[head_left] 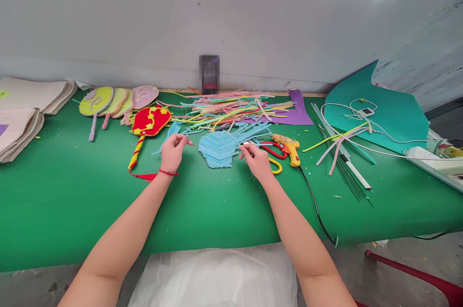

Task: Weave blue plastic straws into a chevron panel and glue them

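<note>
Head camera view: a light-blue ribbed piece (218, 149) lies on the green tabletop (210, 215) between my hands. The fingers of my left hand (172, 152) are drawn narrow, near its left side; those of my right hand (256, 158), also narrow, are at its right edge. I cannot tell whether either grips anything. A red-and-yellow fan (151, 120) lies left, a yellow glue gun (290, 148) right, colorful stems (231, 108) on the far side.
</note>
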`<state>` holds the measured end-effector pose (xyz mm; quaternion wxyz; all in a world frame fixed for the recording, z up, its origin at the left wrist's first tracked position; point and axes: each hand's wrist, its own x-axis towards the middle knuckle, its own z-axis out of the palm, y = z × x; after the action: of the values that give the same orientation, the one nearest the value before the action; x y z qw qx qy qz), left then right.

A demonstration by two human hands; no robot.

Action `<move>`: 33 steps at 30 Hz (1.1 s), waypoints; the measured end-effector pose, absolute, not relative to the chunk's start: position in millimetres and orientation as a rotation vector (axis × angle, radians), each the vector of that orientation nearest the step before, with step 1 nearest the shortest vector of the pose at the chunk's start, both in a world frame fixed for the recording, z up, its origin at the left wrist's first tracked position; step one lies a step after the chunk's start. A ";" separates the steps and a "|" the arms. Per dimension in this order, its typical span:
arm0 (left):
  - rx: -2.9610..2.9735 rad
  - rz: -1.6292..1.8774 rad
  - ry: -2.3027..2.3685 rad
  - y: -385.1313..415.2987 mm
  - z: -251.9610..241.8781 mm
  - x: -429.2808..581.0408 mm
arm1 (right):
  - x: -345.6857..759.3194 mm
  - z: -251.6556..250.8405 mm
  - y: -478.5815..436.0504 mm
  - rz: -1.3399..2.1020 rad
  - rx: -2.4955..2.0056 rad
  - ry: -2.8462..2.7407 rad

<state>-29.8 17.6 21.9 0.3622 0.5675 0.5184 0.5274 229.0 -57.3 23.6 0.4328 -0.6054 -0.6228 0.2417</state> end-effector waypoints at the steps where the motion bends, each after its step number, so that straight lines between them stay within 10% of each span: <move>1: 1.439 1.388 1.344 21.1 20.9 -32.7 | 228.7 23.5 -57.4 0.604 -1.512 -1.552; 15: 1.314 1.826 1.474 47.4 13.4 -61.7 | 234.9 24.6 -56.3 0.552 -1.553 -1.452; 33: 1.737 0.922 1.157 -26.2 28.8 -1.3 | 205.3 19.5 -63.8 0.704 -1.400 -1.901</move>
<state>-1.3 -26.2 28.8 0.4171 0.6919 0.4609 0.3672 205.3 -63.8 19.5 0.3327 -0.5359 -0.7277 0.2695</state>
